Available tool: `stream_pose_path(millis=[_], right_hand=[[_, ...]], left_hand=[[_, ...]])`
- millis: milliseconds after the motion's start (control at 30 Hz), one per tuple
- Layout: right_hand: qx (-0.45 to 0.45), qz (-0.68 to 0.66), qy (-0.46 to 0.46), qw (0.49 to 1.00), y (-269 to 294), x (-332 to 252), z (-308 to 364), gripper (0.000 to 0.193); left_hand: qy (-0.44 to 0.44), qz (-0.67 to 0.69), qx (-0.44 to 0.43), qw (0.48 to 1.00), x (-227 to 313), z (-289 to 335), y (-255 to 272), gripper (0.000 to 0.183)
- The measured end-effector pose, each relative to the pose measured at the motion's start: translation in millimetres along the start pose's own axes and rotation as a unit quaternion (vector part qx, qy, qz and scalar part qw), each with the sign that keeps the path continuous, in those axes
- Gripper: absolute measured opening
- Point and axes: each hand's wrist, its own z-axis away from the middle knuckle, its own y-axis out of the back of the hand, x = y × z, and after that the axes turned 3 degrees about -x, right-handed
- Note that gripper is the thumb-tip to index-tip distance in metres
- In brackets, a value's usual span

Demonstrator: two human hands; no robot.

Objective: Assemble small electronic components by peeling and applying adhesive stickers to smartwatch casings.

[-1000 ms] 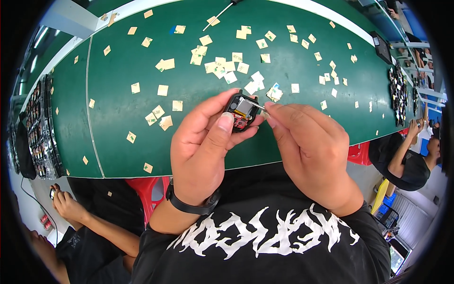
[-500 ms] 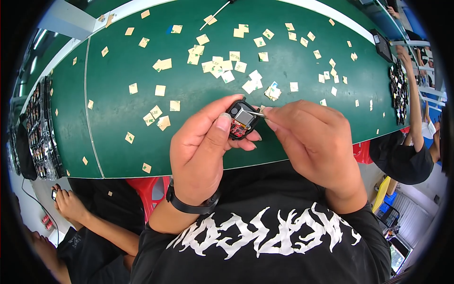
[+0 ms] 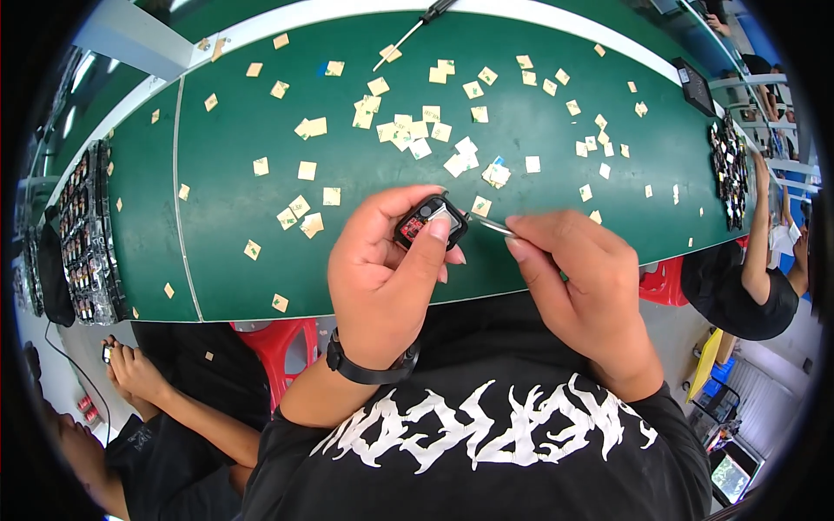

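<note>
Green tabletop is stretching ahead. Toward seven o'clock from the black case, the left hand is clasping it over the tabletop, thumb pressing down; toward four, the right hand is pinching a metal tool aimed at it. A red board is showing inside. Black trays are lying at nine, cream squares scattered about, a screwdriver resting at twelve.

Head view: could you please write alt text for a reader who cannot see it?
A left hand holds a small black device, its red board showing, while the right hand holds a metal tool beside it. Cream squares lie scattered on the green table; a screwdriver lies at its far edge.
</note>
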Motion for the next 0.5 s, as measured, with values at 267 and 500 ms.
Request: stream_pose_path(millis=[267, 500], right_hand=[[0.048, -0.013, -0.061, 0.997, 12.3, -1.8, 40.7, 0.010], [0.068, -0.006, -0.123, 0.990, 18.6, -2.5, 84.6, 0.008]], left_hand=[[-0.004, -0.008, 0.010, 1.000, -1.9, 0.5, -4.6, 0.024], [-0.017, 0.011, 0.002, 1.000, -6.4, 1.6, -1.3, 0.021]])
